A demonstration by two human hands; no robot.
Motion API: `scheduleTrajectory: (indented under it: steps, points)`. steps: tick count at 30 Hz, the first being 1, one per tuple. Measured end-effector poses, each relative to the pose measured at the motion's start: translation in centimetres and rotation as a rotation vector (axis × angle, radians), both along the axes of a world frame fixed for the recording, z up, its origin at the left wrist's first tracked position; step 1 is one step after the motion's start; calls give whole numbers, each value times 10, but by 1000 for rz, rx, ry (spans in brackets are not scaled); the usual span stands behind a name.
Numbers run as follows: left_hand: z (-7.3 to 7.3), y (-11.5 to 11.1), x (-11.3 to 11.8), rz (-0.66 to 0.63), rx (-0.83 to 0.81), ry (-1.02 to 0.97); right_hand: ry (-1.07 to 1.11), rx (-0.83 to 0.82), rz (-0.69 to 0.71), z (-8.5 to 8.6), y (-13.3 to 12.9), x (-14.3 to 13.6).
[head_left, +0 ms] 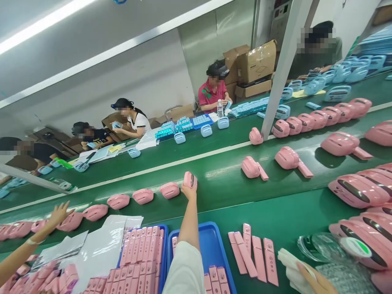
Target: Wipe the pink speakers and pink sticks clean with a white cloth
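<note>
At the belt (pixel 220 185) — left hand (pixel 189 192) grips pink casing (pixel 190 179).

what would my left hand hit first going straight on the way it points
Probably the pale strip along the belt, past the pink device your left hand holds; depth is unclear.

This is a factory assembly hall. Long green work surfaces (pixel 220 181) carry rows of similar pink casings (pixel 143 196); along the far side several workers (pixel 210 94) sit with blue casings (pixel 206 130), and cardboard boxes (pixel 256 61) are stacked behind.
</note>
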State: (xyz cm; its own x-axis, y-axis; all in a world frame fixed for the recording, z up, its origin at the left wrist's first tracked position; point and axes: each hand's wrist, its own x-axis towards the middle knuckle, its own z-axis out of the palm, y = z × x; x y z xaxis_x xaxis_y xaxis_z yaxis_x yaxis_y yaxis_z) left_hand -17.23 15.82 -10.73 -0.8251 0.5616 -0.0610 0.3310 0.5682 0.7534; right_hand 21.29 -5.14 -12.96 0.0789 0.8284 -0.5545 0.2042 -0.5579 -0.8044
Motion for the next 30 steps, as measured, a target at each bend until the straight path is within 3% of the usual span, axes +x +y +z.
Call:
scheduleTrajectory:
  steps: [3,7,11,15,17,20,25,27,30]
  points:
    - [-2,-13,-6,-25,-70,6,7,44,53,9,-2,-8]
    - [9,-34,1,-111,-156,12,12,79,152,14,-4,-13]
    - [15,-87,60,-398,-235,-26,25,74,140,10,-7,-12]
    - [2,-148,137,-736,-397,-86,57,33,149,8,-6,-13]
    - [-1,-161,155,-901,-496,-14,75,16,162,8,-6,-12]
    - [9,-151,147,-958,-482,8,99,-15,135,5,-9,-8]
    - [35,-91,97,-865,-253,122,101,-123,20,-6,-15,5]
    - [35,-66,82,-818,-187,185,81,-133,-45,-8,-14,6]
    - [24,-38,68,-779,-169,257,50,-101,-68,-5,-9,3]
